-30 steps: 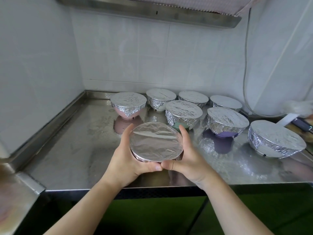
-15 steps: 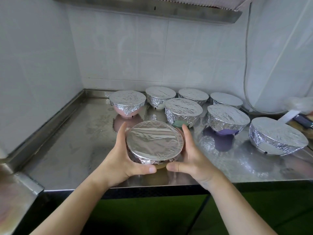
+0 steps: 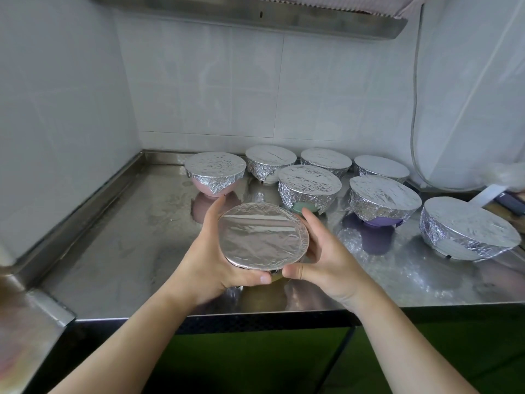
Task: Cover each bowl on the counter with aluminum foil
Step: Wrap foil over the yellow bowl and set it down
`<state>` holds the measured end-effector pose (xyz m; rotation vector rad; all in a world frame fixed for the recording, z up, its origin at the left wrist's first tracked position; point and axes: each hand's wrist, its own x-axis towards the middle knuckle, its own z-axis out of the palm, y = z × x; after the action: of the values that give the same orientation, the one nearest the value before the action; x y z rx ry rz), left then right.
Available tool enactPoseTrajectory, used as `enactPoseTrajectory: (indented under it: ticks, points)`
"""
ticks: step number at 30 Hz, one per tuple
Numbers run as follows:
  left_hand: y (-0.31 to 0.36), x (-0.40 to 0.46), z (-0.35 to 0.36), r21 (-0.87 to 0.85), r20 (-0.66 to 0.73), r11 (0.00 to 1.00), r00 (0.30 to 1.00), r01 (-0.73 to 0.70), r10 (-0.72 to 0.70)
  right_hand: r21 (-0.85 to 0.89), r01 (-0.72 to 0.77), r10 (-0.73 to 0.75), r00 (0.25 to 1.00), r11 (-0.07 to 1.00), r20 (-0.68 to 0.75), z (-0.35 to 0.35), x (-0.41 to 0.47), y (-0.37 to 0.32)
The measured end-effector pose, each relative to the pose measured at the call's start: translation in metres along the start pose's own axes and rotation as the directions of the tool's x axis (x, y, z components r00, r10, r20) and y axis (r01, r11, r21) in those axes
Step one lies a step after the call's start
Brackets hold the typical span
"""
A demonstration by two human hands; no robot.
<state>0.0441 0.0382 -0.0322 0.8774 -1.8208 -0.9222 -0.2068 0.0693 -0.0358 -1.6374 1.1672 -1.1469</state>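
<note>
Left hand (image 3: 211,261) and right hand (image 3: 331,258) each grip the foil-covered bowl (image 3: 262,241) near the worktop (image 3: 119,251) front edge.

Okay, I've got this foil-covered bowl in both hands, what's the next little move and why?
Probably set the held bowl down on the bare counter at front left. Both the left hand and right hand grip it, its foil looks smooth and tucked, and the seven other bowls behind, like the pink bowl, are already covered.
</note>
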Motion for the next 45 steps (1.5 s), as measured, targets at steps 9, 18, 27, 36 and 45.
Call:
enactPoseTrajectory:
  ticks: [9, 18, 27, 36, 45]
  points:
    - [0.002, -0.002, 0.005, 0.016, -0.037, 1.000, 0.999, -0.011, 0.011, -0.040, -0.005, 0.004, 0.999, 0.999, -0.042, 0.006, -0.002, 0.000]
    - [0.002, -0.004, 0.006, 0.033, -0.067, 0.999, 0.998, -0.002, 0.004, -0.098, -0.036, 0.031, 0.998, 0.995, -0.052, 0.013, -0.004, -0.006]
    - [-0.002, -0.015, 0.004, 0.055, -0.086, 0.993, 0.991, 0.104, -0.099, -0.059, -0.137, 0.129, 0.984, 0.989, -0.119, 0.015, -0.010, 0.001]
    - [-0.010, -0.022, -0.010, 0.183, -0.078, 0.972, 0.988, 0.148, -0.136, -0.011, -0.149, 0.146, 0.980, 0.989, -0.138, 0.011, -0.013, 0.004]
    - [-0.009, -0.018, -0.012, 0.334, -0.116, 0.927, 0.984, 0.169, -0.138, -0.069, -0.142, 0.129, 0.978, 0.987, -0.163, 0.023, -0.012, -0.015]
